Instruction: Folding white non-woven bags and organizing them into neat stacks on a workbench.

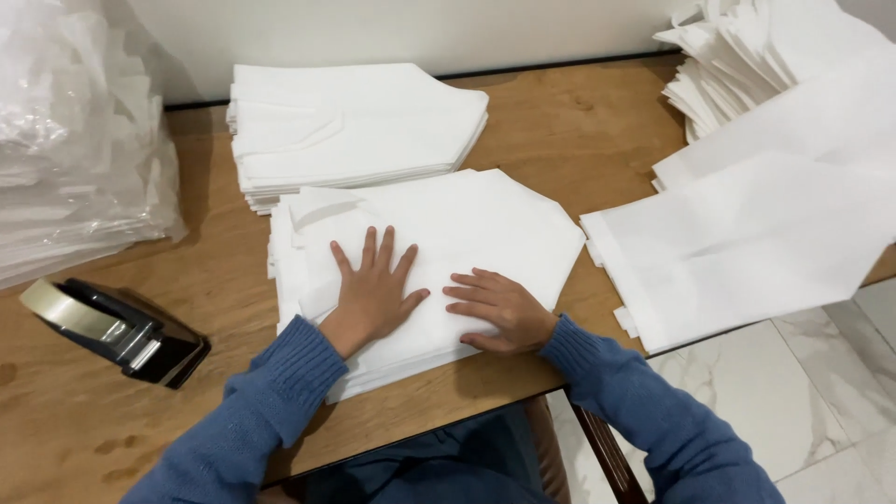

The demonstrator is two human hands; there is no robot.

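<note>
Nearest the camera, two blue knitted sleeves (280, 392) reach forward over the near edge of the brown wooden table (579, 121). The left hand (371, 285) lies flat with its fingers spread wide, palm down on a stack of white folded fabric-like bags (467, 224) in the middle of the table; it grips nothing. The right hand (495, 308) rests just beside it on the same stack, fingers pointing left and slightly curled, also pressing rather than holding. Farther back, touching the far edge of that stack, sits a second, taller pile of the same white bags (355, 121), close to the white wall. To the right, large loose white sheets (747, 243) overhang the table's edge above the pale marble floor (821, 411), with more fanned white pieces (728, 56) at the far right corner. At the near left stands a black tape dispenser with a roll of clear tape (112, 327), and beyond it, at the far left, a heap wrapped in clear plastic (75, 140).
</note>
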